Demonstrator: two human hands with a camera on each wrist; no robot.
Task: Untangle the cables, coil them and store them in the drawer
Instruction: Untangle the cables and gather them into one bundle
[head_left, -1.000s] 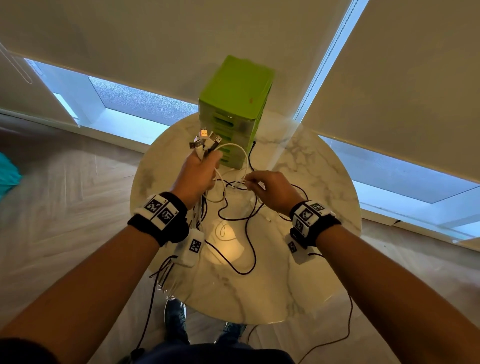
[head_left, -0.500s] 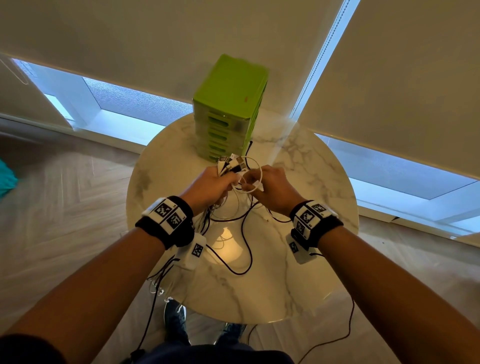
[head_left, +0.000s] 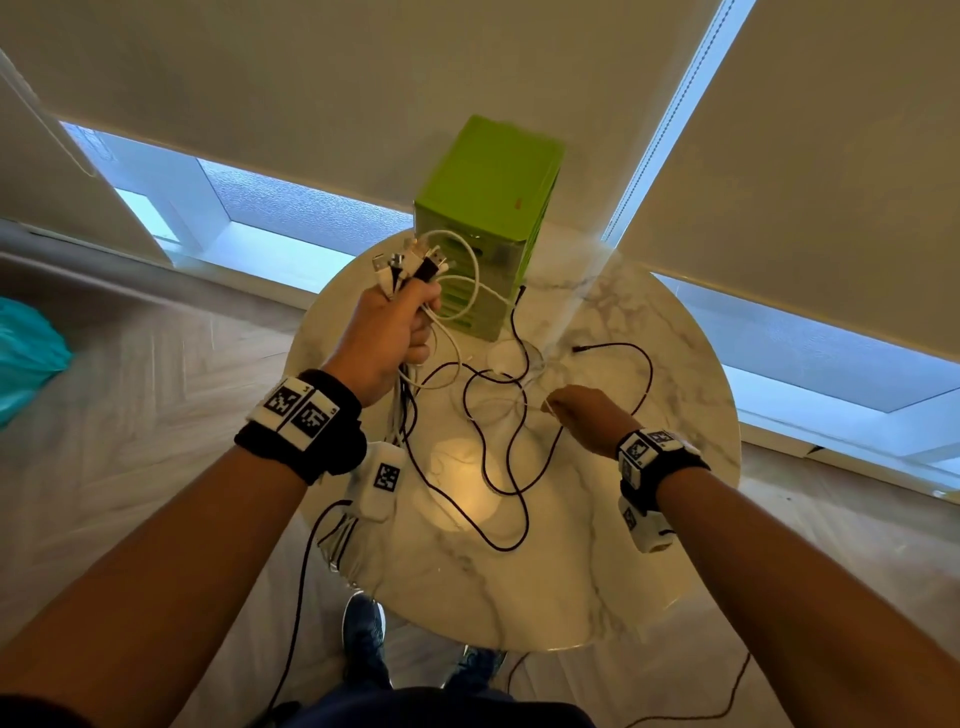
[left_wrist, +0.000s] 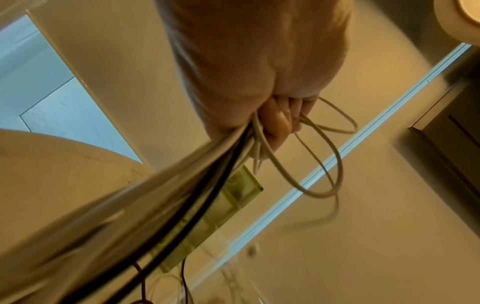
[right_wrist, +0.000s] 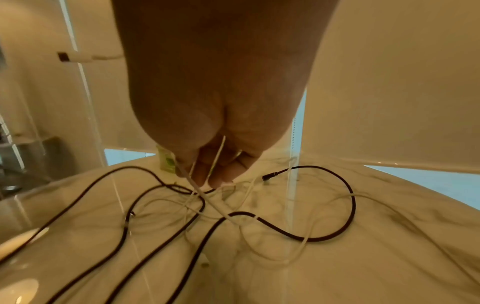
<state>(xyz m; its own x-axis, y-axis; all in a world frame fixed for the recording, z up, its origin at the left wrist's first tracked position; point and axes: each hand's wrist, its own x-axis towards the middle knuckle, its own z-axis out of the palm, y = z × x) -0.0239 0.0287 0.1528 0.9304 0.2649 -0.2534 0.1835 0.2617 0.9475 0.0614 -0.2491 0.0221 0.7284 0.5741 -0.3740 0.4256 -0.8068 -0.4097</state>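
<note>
My left hand (head_left: 395, 332) is raised over the round marble table (head_left: 649, 561) and grips a bundle of white and black cables (left_wrist: 207, 164). Their plug ends (head_left: 410, 262) stick out above the fist, and white loops (head_left: 467, 280) hang beside it. Lower and to the right, my right hand (head_left: 576, 410) pinches a thin white cable (right_wrist: 215, 160) just above the tabletop. A black cable (head_left: 498, 467) lies in loose tangled curves on the table between the hands. The green drawer unit (head_left: 488, 218) stands at the table's far edge, its drawers closed.
Roller blinds and low windows run behind the table. Wooden floor surrounds it, with a teal object (head_left: 26, 353) at the far left. My shoes (head_left: 363, 629) show under the near edge. Wrist-camera leads hang from both arms.
The hands were close together near the drawers half a second ago. Now my left hand has lifted the bundle up and left, and my right hand has pulled down and right with a white strand.
</note>
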